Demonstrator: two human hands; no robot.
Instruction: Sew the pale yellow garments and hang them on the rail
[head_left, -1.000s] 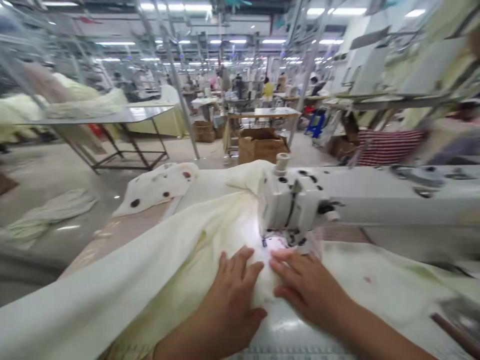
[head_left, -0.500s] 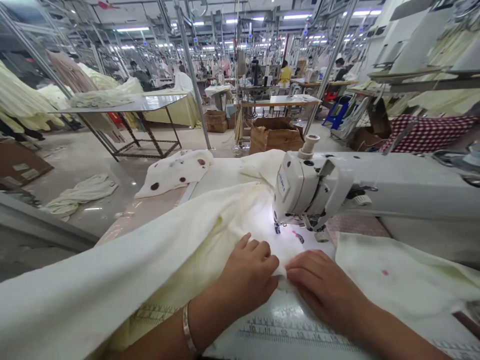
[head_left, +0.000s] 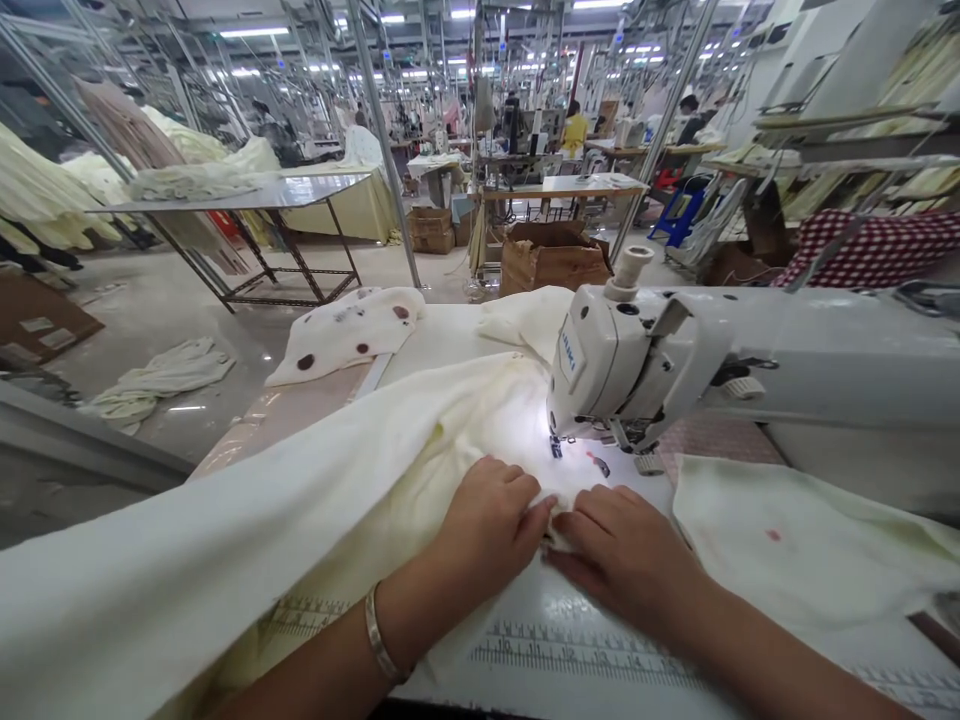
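A long piece of cream fabric (head_left: 247,540) lies across the sewing table and runs under the head of a white sewing machine (head_left: 637,360). My left hand (head_left: 487,525) has its fingers curled, pinching the fabric edge just in front of the needle. My right hand (head_left: 622,555) meets it from the right, fingers pressed together on the same fabric edge. A bangle sits on my left wrist. The lit needle area (head_left: 559,450) is a short way beyond my fingertips.
A second cream piece (head_left: 795,545) lies on the table at right. A spotted white cloth (head_left: 349,330) rests at the table's far left corner. Ruler marks (head_left: 585,655) run along the near edge. Beyond are cardboard boxes (head_left: 551,260), a metal table (head_left: 247,200), and workers far off.
My hands drew back from flat near the needle and closed together on the fabric edge. The camera view steadied and shifted left.
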